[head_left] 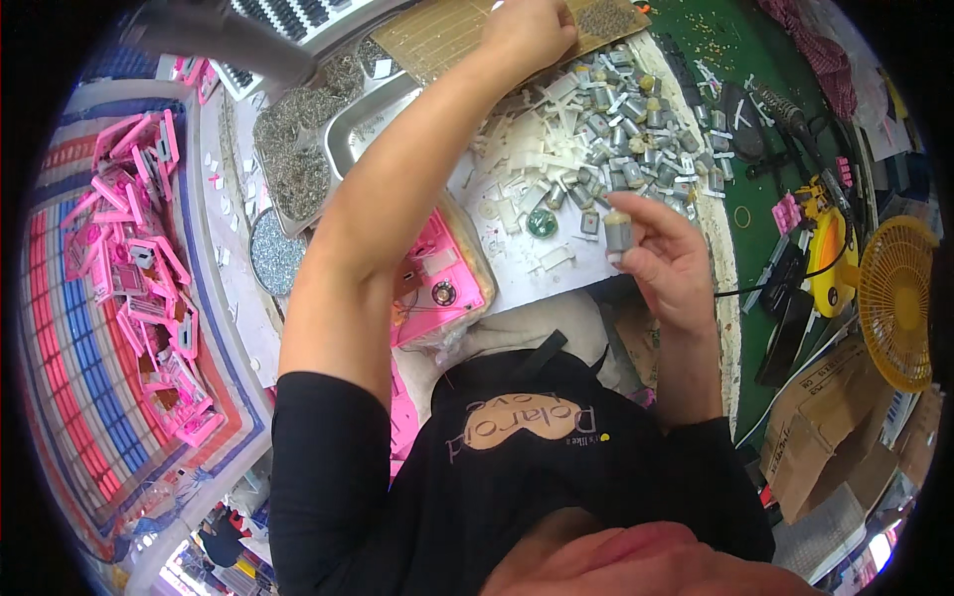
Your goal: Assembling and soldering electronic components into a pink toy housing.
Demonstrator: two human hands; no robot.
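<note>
My right hand (671, 258) pinches a small silver motor (618, 233) upright between thumb and fingers, over the near side of the motor pile. Stretched across the table, my left hand (529, 38) is at the far side above a cardboard sheet (437, 38), its fingers curled together. Whatever they hold is too small or hidden to make out. A heap of small brown pieces (604, 18) lies on the cardboard beside that hand. Under my left forearm sits a pink plastic housing (435, 283) with a round black part in it, partly covered by the arm.
Many small motors (636, 139) and white plastic parts (522, 149) cover the worktop. Metal trays of small hardware (293, 159) stand left, with a round dish (276, 253). Pink housings (149, 268) fill a striped bag. At right are a yellow fan (896, 303) and a carton (820, 427).
</note>
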